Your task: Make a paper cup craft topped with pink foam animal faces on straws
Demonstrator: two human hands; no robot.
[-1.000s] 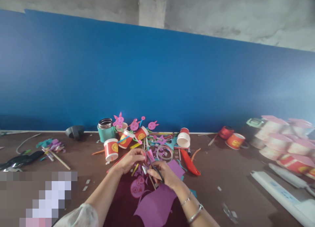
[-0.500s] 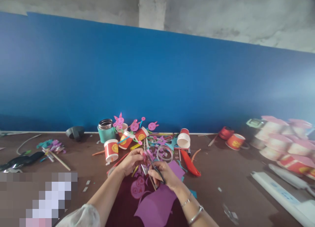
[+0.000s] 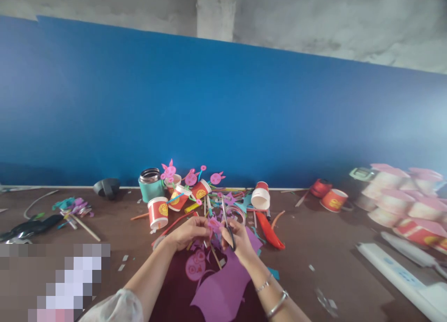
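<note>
My left hand (image 3: 191, 232) pinches a small pink paper piece (image 3: 215, 225) between thumb and fingers. My right hand (image 3: 240, 240) is closed around black-handled scissors (image 3: 228, 229), whose blades point up and away, just right of the pink piece. Below my hands lies a large purple paper sheet (image 3: 223, 291) with cut, curved edges. Left of it rests a pink paper pig face (image 3: 195, 266) with drawn features. Behind the hands are coloured scraps and a roll of clear tape (image 3: 236, 216), partly hidden by my right hand.
Red paper cups (image 3: 158, 213) with pink pig cutouts stand or lean by a teal flask (image 3: 150, 184). A red pouch-like object (image 3: 270, 231) lies to the right. Stacked pink-topped cups (image 3: 394, 203) and a white power strip (image 3: 391, 278) occupy the far right.
My right hand and the scissors have shifted slightly right and up, and the blades now point more upright. My left hand has moved a little right and lower with the pink piece.
</note>
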